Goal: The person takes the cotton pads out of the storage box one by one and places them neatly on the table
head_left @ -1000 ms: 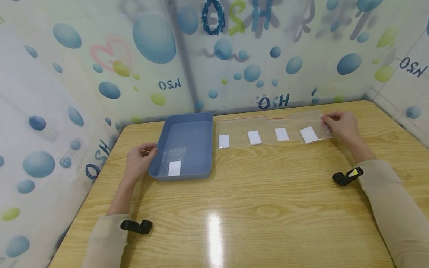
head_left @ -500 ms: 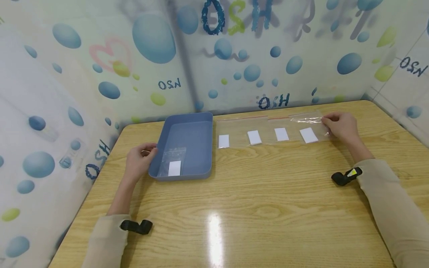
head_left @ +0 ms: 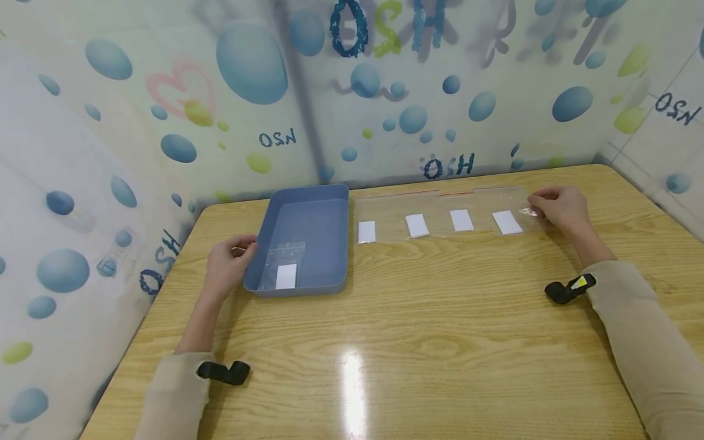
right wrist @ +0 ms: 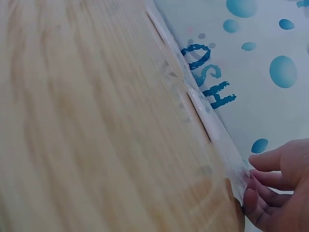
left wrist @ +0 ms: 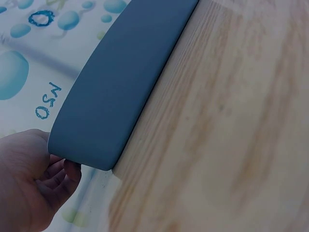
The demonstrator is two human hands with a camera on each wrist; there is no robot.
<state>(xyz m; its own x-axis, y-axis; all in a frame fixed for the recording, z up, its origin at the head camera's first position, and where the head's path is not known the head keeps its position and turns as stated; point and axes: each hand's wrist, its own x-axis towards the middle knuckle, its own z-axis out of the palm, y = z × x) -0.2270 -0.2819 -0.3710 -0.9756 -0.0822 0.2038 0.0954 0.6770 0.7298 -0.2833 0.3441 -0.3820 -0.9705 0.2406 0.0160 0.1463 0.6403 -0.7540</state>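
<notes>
My left hand (head_left: 230, 264) grips the left wall of a blue-grey tray (head_left: 348, 244), its fingers curled at the edge. The left wrist view shows that hand (left wrist: 38, 186) at the corner of the tray (left wrist: 106, 82). Inside the tray lies a small clear zip bag (head_left: 279, 255) with a white card (head_left: 286, 277). To the right, several clear zip bags lie in an overlapping row. My right hand (head_left: 563, 208) pinches the right end of the rightmost zip bag (head_left: 497, 198), which holds a white card (head_left: 507, 222). The right wrist view shows the hand (right wrist: 277, 188) on crinkled plastic.
Other zip bags in the row hold white cards, including the leftmost card (head_left: 366, 232) close beside the tray. The wooden table (head_left: 429, 330) meets a patterned wall (head_left: 473, 73) behind the bags. Another wall (head_left: 66, 183) rises on the left.
The rightmost zip bag, raised and crinkled earlier, lies flatter now, and its card has turned slightly. The right hand has shifted barely; the left hand and tray are unmoved.
</notes>
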